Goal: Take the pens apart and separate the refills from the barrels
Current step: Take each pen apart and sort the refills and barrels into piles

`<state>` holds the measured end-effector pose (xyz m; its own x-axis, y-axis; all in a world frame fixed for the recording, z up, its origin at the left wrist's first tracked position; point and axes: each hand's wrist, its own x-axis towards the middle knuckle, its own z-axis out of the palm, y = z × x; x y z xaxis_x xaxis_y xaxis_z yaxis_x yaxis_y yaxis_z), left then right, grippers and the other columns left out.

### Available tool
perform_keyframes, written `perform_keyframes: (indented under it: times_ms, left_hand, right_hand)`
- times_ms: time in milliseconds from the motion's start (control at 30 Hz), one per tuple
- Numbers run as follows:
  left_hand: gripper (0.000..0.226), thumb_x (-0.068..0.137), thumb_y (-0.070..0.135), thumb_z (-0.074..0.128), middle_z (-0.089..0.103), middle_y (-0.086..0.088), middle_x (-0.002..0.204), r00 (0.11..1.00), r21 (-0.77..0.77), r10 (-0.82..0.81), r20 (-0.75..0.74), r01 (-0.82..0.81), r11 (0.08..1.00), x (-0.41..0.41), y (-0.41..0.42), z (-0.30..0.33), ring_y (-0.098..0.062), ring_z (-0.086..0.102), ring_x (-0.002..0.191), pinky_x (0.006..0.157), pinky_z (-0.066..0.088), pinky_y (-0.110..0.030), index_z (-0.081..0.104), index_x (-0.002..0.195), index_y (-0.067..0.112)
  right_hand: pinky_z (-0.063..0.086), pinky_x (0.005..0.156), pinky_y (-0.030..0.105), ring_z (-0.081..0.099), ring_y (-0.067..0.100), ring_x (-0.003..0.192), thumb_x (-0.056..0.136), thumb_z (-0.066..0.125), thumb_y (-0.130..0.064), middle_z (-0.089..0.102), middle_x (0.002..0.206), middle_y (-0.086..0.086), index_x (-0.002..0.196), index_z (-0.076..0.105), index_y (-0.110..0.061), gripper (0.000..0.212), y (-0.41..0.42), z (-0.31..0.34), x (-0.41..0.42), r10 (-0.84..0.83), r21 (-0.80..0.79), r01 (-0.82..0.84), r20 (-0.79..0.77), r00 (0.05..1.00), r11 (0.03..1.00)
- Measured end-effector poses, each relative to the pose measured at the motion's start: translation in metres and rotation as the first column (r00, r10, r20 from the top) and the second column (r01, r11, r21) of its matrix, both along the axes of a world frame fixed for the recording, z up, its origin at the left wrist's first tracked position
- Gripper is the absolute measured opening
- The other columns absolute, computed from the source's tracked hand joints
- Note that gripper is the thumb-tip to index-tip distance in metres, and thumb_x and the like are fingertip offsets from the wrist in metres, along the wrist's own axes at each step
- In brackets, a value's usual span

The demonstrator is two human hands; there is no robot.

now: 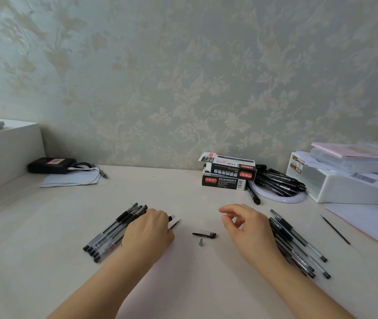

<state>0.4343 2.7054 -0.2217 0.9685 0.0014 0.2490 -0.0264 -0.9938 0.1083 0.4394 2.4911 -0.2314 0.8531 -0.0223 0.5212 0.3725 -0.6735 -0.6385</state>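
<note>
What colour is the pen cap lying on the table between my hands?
Black, with a clip; the pen cap shows in the head view, the only one.

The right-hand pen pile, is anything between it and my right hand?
Nothing visible. The right hand hangs open just left of the pen pile, with the wrist partly over it. The loose cap and tip lie on the other side, towards the left hand.
</note>
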Motion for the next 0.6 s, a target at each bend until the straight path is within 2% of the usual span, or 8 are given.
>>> perform_keyframes:
  times_ms: [67,133,233,300,367,467,533,600]
  left_hand:
    - [0.016,0.094,0.029,0.044,0.051,0.001,0.092,0.998,-0.049,-0.016,0.054,0.018,0.999,-0.002,-0.001,0.004,-0.020,0.056,0.084,0.061,0.033,-0.028,0.047,0.084,0.017]
    - [0.021,0.094,0.033,0.046,0.048,0.004,0.083,0.990,-0.207,-0.040,0.138,0.068,0.976,-0.003,-0.002,0.009,-0.017,0.049,0.074,0.060,0.034,-0.028,0.046,0.082,0.016]
    - [0.021,0.090,0.035,0.052,0.046,0.005,0.071,0.965,-0.436,-0.147,0.215,0.230,0.870,-0.007,-0.008,0.014,-0.010,0.043,0.063,0.058,0.035,-0.028,0.052,0.080,0.016]
    - [0.021,0.089,0.037,0.054,0.047,0.006,0.070,0.945,-0.454,-0.233,0.232,0.317,0.833,-0.012,-0.016,0.013,-0.010,0.044,0.063,0.059,0.038,-0.026,0.054,0.080,0.019]
    - [0.020,0.087,0.042,0.053,0.047,0.008,0.070,0.926,-0.465,-0.295,0.235,0.373,0.803,-0.014,-0.021,0.011,-0.008,0.044,0.063,0.060,0.038,-0.025,0.052,0.076,0.025]
    - [0.019,0.089,0.045,0.051,0.047,0.010,0.077,0.908,-0.389,-0.359,0.217,0.417,0.821,-0.015,-0.023,0.007,-0.005,0.046,0.067,0.062,0.040,-0.025,0.048,0.078,0.030]
    - [0.016,0.093,0.048,0.045,0.046,0.013,0.086,0.899,-0.357,-0.384,0.211,0.436,0.826,-0.015,-0.020,0.003,0.002,0.047,0.073,0.064,0.040,-0.024,0.049,0.091,0.033]
    - [0.016,0.097,0.048,0.038,0.047,0.014,0.094,0.894,-0.374,-0.403,0.195,0.448,0.812,-0.015,-0.018,0.002,0.000,0.049,0.078,0.071,0.044,-0.028,0.047,0.104,0.035]
  right_hand:
    - [0.044,0.063,0.009,0.058,0.003,0.068,0.086,0.069,-0.016,0.067,0.077,-0.016,0.092,0.075,-0.028,0.015,0.003,0.002,-0.002,0.011,0.067,-0.008,-0.041,0.999,0.998]
    - [0.048,0.065,0.013,0.061,0.004,0.067,0.087,0.070,-0.019,0.072,0.078,-0.010,0.092,0.075,-0.029,0.012,0.007,0.007,-0.004,0.063,0.216,-0.035,-0.123,0.990,0.976]
    - [0.049,0.059,0.016,0.059,0.007,0.061,0.088,0.070,-0.025,0.074,0.079,0.001,0.098,0.074,-0.022,0.010,0.015,0.015,-0.011,0.307,0.499,-0.150,-0.250,0.918,0.854]
    - [0.048,0.058,0.017,0.056,0.006,0.060,0.089,0.068,-0.028,0.074,0.078,0.003,0.100,0.073,-0.018,0.016,0.021,0.016,-0.016,0.440,0.590,-0.199,-0.297,0.848,0.783]
    - [0.047,0.058,0.017,0.055,0.006,0.059,0.091,0.066,-0.027,0.071,0.074,0.000,0.098,0.075,-0.015,0.017,0.025,0.014,-0.019,0.488,0.605,-0.226,-0.311,0.815,0.763]
    - [0.046,0.057,0.017,0.055,0.006,0.058,0.094,0.063,-0.020,0.069,0.070,0.002,0.091,0.075,-0.009,0.017,0.025,0.010,-0.017,0.464,0.603,-0.198,-0.324,0.824,0.773]
    - [0.047,0.057,0.018,0.055,0.007,0.058,0.096,0.059,-0.018,0.070,0.071,0.002,0.089,0.072,-0.009,0.017,0.023,0.010,-0.014,0.422,0.614,-0.158,-0.313,0.851,0.773]
    - [0.047,0.057,0.021,0.056,0.008,0.057,0.098,0.055,-0.017,0.070,0.071,0.003,0.088,0.068,-0.009,0.019,0.019,0.012,-0.010,0.345,0.648,-0.091,-0.276,0.897,0.756]
